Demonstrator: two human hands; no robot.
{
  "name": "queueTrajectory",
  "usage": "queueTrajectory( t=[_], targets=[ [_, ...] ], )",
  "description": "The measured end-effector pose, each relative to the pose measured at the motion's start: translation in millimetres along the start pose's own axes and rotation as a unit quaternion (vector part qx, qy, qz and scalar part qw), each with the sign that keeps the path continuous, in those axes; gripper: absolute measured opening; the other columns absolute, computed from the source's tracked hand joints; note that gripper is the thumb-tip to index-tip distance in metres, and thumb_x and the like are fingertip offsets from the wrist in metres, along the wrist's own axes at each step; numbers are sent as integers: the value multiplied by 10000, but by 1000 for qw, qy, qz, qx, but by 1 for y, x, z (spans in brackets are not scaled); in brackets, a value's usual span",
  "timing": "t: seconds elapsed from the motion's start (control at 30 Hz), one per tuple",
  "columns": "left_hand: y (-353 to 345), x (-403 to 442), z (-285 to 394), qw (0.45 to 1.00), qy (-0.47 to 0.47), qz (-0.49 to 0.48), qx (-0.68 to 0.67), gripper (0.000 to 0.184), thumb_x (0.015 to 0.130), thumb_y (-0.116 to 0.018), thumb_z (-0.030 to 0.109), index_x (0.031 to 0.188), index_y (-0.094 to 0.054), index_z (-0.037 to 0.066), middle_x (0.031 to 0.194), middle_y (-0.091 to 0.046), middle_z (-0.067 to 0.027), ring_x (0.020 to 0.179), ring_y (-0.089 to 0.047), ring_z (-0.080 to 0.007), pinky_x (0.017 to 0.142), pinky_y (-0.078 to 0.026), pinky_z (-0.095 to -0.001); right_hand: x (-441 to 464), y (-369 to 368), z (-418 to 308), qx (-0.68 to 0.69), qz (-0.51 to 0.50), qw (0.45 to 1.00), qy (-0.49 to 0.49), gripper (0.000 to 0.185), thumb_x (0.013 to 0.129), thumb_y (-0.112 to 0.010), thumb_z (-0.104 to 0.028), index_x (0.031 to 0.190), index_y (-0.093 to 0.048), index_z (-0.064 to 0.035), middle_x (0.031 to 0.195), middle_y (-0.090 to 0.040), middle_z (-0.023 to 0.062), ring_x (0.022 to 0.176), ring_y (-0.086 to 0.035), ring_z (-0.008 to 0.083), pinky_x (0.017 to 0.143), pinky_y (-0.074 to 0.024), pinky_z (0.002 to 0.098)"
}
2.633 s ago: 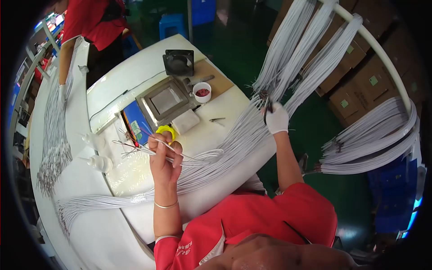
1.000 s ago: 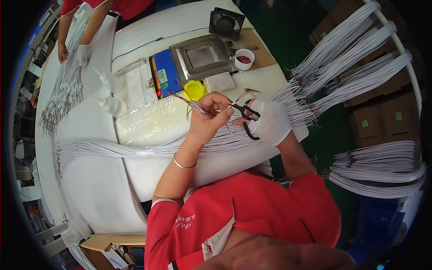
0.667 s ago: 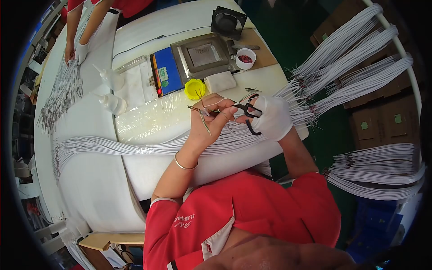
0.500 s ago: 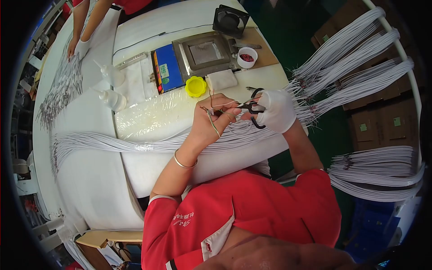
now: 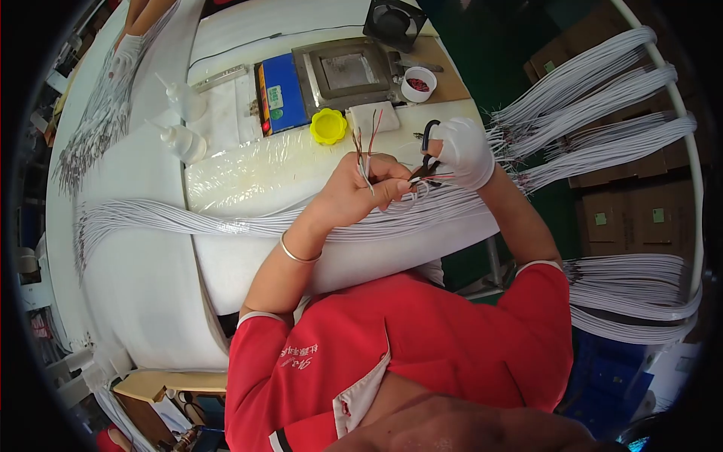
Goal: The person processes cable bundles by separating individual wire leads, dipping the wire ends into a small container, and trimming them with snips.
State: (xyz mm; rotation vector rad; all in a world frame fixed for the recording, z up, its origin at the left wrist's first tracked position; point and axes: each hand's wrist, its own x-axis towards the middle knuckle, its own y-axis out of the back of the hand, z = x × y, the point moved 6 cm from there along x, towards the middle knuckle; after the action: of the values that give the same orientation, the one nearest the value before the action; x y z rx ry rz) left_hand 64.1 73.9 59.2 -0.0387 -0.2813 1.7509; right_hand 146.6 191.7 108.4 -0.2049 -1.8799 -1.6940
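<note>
My left hand [image 5: 367,190] is closed on thin stripped wires [image 5: 367,154], whose brown, red and white ends fan up above the fingers. My right hand [image 5: 465,157], in a white glove with bare fingertips, grips black-handled scissors [image 5: 428,139]. The scissor blades are close to my left fingertips, where a white cable with thin coloured wires passes; whether they touch it I cannot tell. Under both hands, a long bundle of white cables [image 5: 248,228] lies across the table.
Beyond my hands are a yellow scalloped dish [image 5: 328,126], a folded white cloth [image 5: 376,119], a white cup [image 5: 419,84] with red bits, a metal-framed device [image 5: 343,71] and a fan [image 5: 393,24]. Squeeze bottles [image 5: 183,143] stand left. Cables hang from a rack [image 5: 670,83] at right. A co-worker's hand [image 5: 124,56] touches wires.
The wire ends in my left hand now spread upward. The scissors have turned, their handles higher and blades nearer my left fingertips. The co-worker's hands have shifted upward in view.
</note>
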Motion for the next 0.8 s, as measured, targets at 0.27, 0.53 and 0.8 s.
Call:
queueTrajectory(
  t=[0.27,0.53,0.8],
  targets=[
    [-2,0,-7,993,64,-79,-58,147,831,-594,121,813,-624,-22,614,-541,-27,502,-451,-61,464,-358,-195,12,-11,4,46,-9,996,76,244,610,-724,-235,726,-556,-102,576,-474,50,534,-495,262,483,-347,366],
    [-5,0,-17,965,94,-173,-175,125,837,-582,101,791,-606,-13,651,-570,-42,488,-440,-62,469,-359,-192,35,-16,1,37,-34,988,145,213,543,-686,-203,638,-518,-112,579,-482,29,517,-500,235,446,-379,335],
    [-4,5,-21,947,37,-151,-281,125,853,-563,99,825,-595,-18,666,-575,-60,495,-465,-75,445,-341,-188,40,-21,16,42,-78,993,77,270,755,-574,-334,650,-573,-85,612,-515,87,604,-530,314,533,-397,379]
  ],
)
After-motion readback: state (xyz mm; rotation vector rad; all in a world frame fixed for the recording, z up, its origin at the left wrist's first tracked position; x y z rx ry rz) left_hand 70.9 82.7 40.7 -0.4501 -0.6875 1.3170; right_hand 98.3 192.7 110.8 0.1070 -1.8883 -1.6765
